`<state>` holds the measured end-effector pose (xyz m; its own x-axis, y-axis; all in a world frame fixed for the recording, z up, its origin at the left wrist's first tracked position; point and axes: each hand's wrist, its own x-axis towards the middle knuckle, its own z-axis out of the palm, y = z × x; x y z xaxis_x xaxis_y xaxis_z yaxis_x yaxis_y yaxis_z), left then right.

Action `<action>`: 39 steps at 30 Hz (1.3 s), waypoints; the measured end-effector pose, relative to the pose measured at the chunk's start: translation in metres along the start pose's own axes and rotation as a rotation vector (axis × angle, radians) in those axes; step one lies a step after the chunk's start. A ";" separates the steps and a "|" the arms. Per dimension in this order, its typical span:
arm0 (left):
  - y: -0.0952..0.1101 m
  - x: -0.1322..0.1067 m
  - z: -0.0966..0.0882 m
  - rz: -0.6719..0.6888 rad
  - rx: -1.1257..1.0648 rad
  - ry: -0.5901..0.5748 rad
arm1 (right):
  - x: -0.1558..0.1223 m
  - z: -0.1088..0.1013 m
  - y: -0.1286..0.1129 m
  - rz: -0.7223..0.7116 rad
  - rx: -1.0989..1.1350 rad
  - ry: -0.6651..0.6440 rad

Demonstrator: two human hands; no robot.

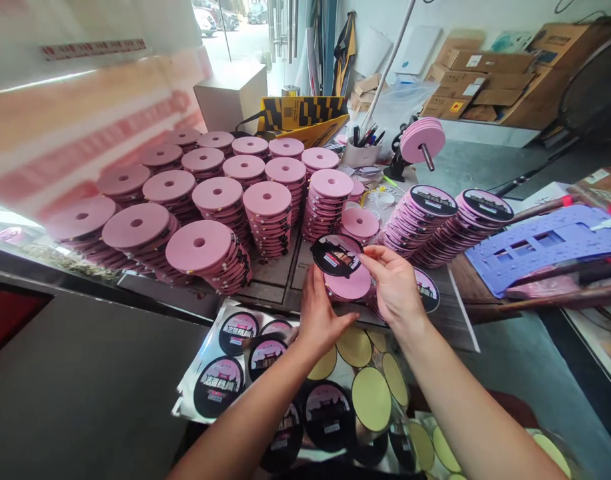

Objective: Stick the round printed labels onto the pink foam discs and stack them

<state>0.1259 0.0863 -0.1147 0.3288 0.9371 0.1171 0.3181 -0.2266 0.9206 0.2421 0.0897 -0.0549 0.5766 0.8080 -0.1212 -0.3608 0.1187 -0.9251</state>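
Observation:
My left hand [319,315] grips a pink disc [349,285] from below, fingers wrapped round its edge. My right hand [393,283] pinches a round black label sticker [335,255] and holds it tilted just above the disc's top face. A labelled disc [428,291] lies right behind my right hand. Below my arms lie sticker sheets [235,370] with black round labels and bare yellow circles [371,398] where labels are gone.
Many stacks of bare pink discs [220,220] fill the table's left and middle. Two leaning stacks of labelled discs [438,217] stand at right. A purple plastic frame [540,248], a pen cup [359,153], a disc holder [419,141] and cardboard boxes [480,83] are behind.

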 end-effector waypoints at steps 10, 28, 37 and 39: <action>-0.020 0.011 -0.020 0.002 0.004 -0.112 | -0.007 0.001 0.007 0.164 0.102 0.055; 0.050 -0.026 -0.060 -0.106 -0.513 -0.082 | -0.055 0.008 -0.019 0.140 0.233 -0.011; 0.057 -0.046 -0.075 -0.623 -1.103 -0.232 | -0.071 -0.017 -0.024 0.248 -0.116 -0.107; 0.055 -0.049 -0.075 -0.646 -1.133 -0.284 | -0.068 -0.022 -0.021 0.271 -0.139 -0.122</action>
<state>0.0606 0.0479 -0.0419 0.6163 0.6737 -0.4079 -0.3786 0.7075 0.5967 0.2269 0.0196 -0.0353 0.3780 0.8638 -0.3331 -0.3809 -0.1828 -0.9064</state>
